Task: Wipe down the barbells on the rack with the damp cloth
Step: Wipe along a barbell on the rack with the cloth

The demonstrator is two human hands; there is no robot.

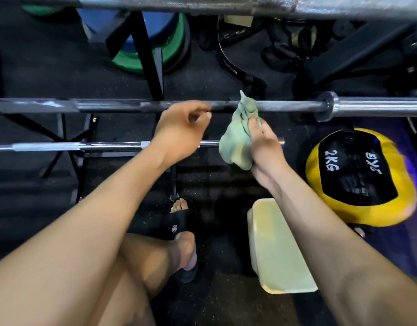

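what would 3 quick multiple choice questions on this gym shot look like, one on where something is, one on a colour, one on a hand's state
1. Where is the medicine ball?
A. on the floor to the right, below the middle barbell's sleeve
B. on top of the pale tub
C. in the left hand

2. What colour is the cloth?
A. red
B. pale green
C. black

3. What is the right hand doing?
A. lying flat on the floor
B. gripping the bunched cloth
C. holding the pale tub

Answers: 1 A, it sits on the floor at the right, under the collar end of that bar. 2 B, the cloth is a washed-out green. 3 B, the thumb and fingers curl round the cloth, whose top lies against the bar.
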